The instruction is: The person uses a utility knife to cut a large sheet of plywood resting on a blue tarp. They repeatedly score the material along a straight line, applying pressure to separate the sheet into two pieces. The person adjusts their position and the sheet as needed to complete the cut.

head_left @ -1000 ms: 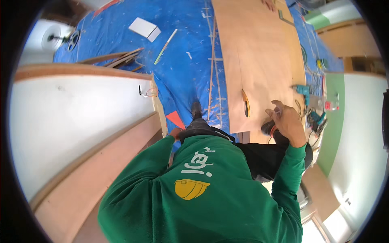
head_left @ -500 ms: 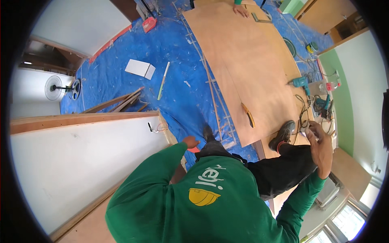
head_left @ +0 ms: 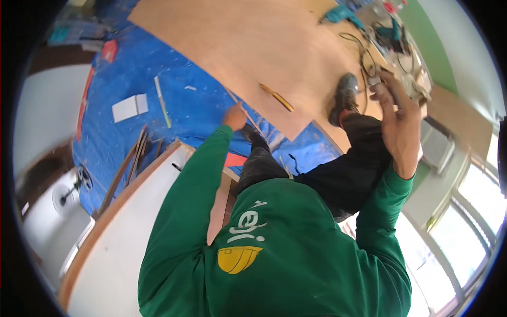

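A large plywood sheet [head_left: 253,42] lies in front of me, with a yellow-and-black utility knife [head_left: 277,97] resting near its close edge. My left hand [head_left: 234,116] is stretched forward beside the sheet's left edge, above my dark shoe. Its fingers are blurred, and whether they touch the sheet is unclear. Over on the right, my right hand [head_left: 401,119] is raised with fingers curled and thumb near the fingertips. A small pale thing shows at those fingertips, too indistinct to name. My other shoe [head_left: 345,98] stands on the boards to the sheet's right.
A teal drill [head_left: 342,17] and another teal power tool [head_left: 390,33] lie at the far right among black cords. Blue sheeting [head_left: 185,105] covers the floor, bearing a white box [head_left: 130,108], a thin strip [head_left: 162,103] and wood offcuts [head_left: 127,164]. A low white partition [head_left: 124,232] stands left.
My view has swung, so the plywood sits further left and nearer the top. My left hand has reached forward to the sheet's edge. Another person's hand on the far plywood has left view.
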Available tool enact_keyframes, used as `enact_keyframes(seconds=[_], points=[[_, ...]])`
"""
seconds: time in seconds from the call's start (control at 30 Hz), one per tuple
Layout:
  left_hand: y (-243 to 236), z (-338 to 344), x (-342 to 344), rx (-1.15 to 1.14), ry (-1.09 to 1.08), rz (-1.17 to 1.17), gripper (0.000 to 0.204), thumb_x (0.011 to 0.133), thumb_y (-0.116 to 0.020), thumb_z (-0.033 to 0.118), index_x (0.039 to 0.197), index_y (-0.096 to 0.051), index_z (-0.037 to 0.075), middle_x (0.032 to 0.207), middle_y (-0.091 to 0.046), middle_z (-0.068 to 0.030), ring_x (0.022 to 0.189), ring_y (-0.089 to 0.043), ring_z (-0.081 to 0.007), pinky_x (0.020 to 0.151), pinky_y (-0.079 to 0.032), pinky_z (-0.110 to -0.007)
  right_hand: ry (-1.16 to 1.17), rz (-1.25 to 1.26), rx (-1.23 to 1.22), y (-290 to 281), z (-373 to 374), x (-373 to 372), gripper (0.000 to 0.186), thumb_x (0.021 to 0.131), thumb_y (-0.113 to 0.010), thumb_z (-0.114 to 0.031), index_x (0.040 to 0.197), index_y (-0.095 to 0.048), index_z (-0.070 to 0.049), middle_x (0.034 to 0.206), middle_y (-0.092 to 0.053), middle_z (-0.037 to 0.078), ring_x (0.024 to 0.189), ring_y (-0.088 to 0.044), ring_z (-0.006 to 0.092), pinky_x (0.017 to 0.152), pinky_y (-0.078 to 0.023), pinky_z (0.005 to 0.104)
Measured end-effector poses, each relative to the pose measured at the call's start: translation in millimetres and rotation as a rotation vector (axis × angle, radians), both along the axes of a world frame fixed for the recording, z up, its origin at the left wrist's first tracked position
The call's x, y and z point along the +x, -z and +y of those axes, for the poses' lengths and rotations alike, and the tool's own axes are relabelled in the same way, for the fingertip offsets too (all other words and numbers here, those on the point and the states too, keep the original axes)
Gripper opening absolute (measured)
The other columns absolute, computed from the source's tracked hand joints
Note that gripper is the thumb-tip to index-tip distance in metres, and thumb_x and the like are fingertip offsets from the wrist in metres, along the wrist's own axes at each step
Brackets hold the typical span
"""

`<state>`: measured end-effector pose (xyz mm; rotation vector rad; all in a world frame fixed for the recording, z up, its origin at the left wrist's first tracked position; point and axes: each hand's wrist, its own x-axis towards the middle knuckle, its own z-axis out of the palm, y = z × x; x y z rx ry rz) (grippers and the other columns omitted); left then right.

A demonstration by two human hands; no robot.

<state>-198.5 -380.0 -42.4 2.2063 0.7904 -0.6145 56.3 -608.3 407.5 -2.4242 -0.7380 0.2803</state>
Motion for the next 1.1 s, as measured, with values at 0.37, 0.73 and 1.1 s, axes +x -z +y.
enact_keyframes(seconds=[0.37,0.73,1.1], points=[[5,65,88,0.369,0.133,0.060,0.075,0.090,-0.065,0.014,0.157,-0.034,0.008,0.163,-0.029,-0.0235,0.144,-0.039,-0.0473,0.116,-0.039,-0.051,-0.069,0.253,-0.415,11,-78,-9,0.040,0.093,-0.073,-0.030,0.123,-0.067,-0.004,0.093,-0.072,0.019,0.077,-0.069,0.0325,0.072,-0.053,0.0425],[10,66,142,0.405,0.751,0.279,0.067,0.093,-0.049,0.013,0.155,-0.033,-0.005,0.166,-0.020,-0.0274,0.150,-0.026,-0.0511,0.119,-0.034,-0.055,-0.094,0.218,-0.371,1,-81,0,0.047,0.088,-0.078,-0.033,0.123,-0.066,-0.004,0.099,-0.072,0.017,0.085,-0.066,0.0375,0.076,-0.053,0.0440],[32,68,137,0.145,0.391,0.225,0.077,0.088,-0.049,0.012,0.157,-0.022,-0.011,0.165,-0.013,-0.0355,0.153,-0.019,-0.0518,0.122,-0.030,-0.053,-0.202,0.203,-0.333,-5,-80,13,0.054,0.078,-0.084,-0.021,0.125,-0.066,-0.002,0.105,-0.072,0.015,0.094,-0.067,0.0338,0.083,-0.053,0.0427]])
